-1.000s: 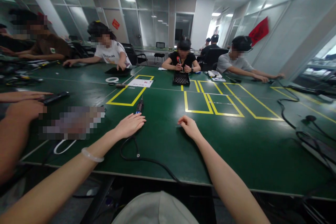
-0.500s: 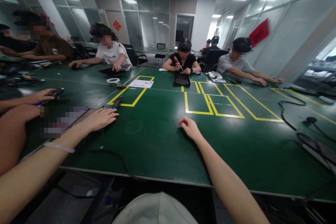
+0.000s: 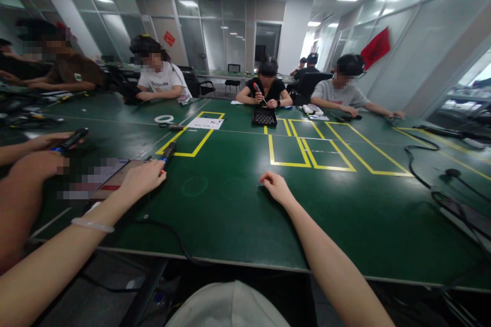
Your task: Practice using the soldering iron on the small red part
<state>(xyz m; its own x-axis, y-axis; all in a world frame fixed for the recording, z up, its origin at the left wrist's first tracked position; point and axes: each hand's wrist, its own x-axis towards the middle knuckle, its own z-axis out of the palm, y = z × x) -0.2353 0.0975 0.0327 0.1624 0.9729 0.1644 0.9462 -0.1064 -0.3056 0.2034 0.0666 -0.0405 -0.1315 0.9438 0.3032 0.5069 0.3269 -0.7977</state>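
Note:
My left hand (image 3: 148, 178), with a pale band on the wrist, reaches over the green table (image 3: 222, 225). Its fingers are closed around the near end of a black and blue stick-shaped tool (image 3: 169, 152), which looks like an electric screwdriver. The tool points away from me, beside the yellow tape. My right hand (image 3: 275, 187) rests on the table to the right, fingers curled in a pinch. A small pale or clear piece shows at its fingertips, too small to name.
Yellow tape rectangles (image 3: 289, 164) mark the table. A white paper (image 3: 206, 123), a tape roll (image 3: 164, 119) and a black tray (image 3: 264, 117) lie farther off. At the left, a neighbour's hand (image 3: 57, 142) holds a dark device above a flat screen (image 3: 115, 184). Black cables (image 3: 422, 163) run at the right.
My left hand has closed on the tool that lay past its fingertips. My right hand stays put. Across the table, the person in white has lifted a dark flat object upright.

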